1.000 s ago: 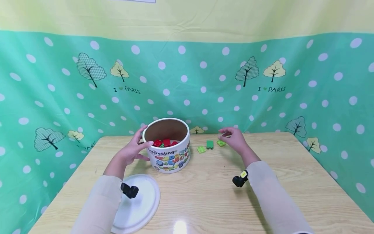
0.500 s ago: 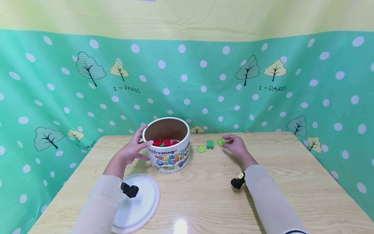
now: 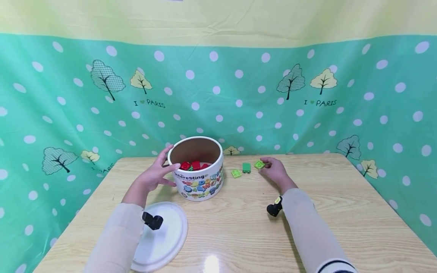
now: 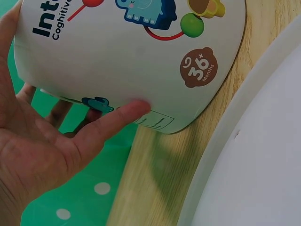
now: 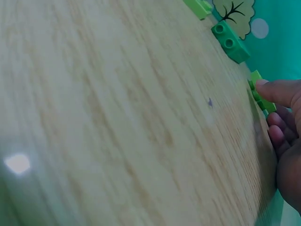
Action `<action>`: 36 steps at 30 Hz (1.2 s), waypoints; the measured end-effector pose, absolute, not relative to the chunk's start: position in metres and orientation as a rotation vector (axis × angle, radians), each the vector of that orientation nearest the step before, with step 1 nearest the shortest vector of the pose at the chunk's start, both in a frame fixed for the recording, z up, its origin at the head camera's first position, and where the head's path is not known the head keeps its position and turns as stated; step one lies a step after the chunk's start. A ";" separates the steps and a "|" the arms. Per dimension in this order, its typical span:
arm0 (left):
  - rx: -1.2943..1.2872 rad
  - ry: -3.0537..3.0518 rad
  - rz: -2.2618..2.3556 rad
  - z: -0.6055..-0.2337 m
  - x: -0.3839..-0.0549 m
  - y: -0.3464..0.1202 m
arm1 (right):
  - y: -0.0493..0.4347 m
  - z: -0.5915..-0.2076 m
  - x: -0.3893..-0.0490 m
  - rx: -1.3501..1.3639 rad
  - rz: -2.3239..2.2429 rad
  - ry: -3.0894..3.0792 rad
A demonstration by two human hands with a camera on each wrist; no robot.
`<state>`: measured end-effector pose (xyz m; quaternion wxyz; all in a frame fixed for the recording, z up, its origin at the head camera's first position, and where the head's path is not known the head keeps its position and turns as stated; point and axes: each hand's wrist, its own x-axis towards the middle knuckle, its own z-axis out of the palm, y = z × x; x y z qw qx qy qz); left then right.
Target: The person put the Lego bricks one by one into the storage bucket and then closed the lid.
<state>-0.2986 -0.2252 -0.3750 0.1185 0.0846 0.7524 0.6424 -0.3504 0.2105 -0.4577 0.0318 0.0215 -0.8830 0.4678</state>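
A white round tub (image 3: 198, 185) printed with letters and cartoons holds red and green toy bricks (image 3: 195, 165). My left hand (image 3: 155, 175) rests spread against its left side, the thumb at the front rim and another finger at the back rim. In the left wrist view, one straight finger (image 4: 120, 120) lies against the printed wall. At the back of the table my right hand (image 3: 275, 170) pinches a lime-green building brick (image 3: 259, 165) between thumb and fingers. Left of that brick lie a darker green brick (image 3: 246, 168) and another lime-green brick (image 3: 236, 173).
A white round lid (image 3: 165, 235) lies in front of the tub, partly under my left forearm. The wooden table (image 3: 232, 227) ends at a green dotted curtain (image 3: 218, 106) behind the tub and bricks.
My right hand has come down onto the lime-green brick and taken it between thumb and fingers. The left hand and tub stay in place.
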 end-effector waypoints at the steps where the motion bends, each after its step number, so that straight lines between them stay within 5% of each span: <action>1: 0.247 2.201 1.876 -0.375 -0.299 -0.225 | 0.210 -0.458 -0.351 0.069 1.424 -2.726; 36: 0.244 2.187 1.898 -0.377 -0.299 -0.225 | 0.207 -0.434 -0.317 0.207 1.467 -2.673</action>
